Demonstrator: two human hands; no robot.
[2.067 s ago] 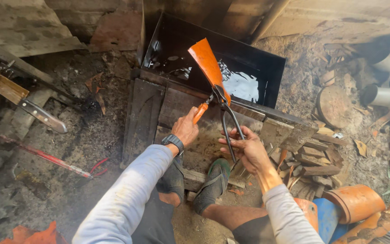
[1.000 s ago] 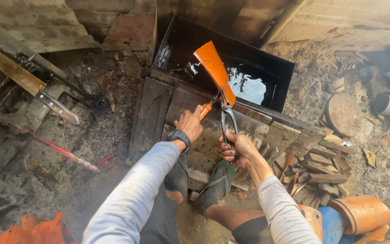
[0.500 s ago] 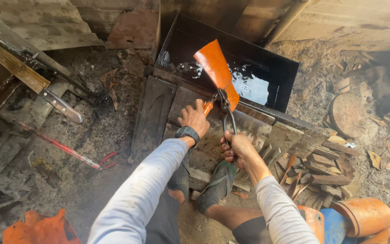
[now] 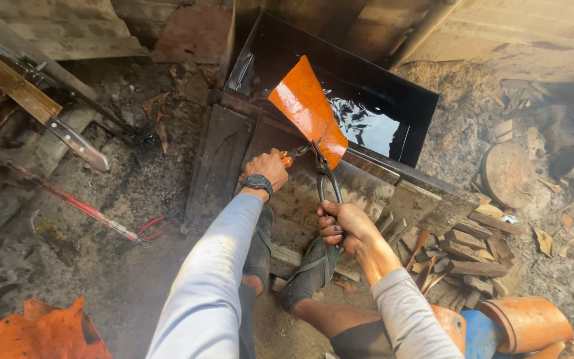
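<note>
Lifted higher since before, glowing orange flat metal blade [image 4: 307, 110] sits clamped in dark iron tongs [image 4: 327, 179], right hand [image 4: 343, 226] squeezing handles, left hand [image 4: 267, 169] gripping its tang; slackened squeeze risks dropping it beside black water trough [image 4: 406, 100].

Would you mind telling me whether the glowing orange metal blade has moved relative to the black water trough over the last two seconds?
Cannot tell: the camera shifts between pictures. The glowing orange metal blade stays over the near edge of the black water trough, gripped in tongs.
</note>
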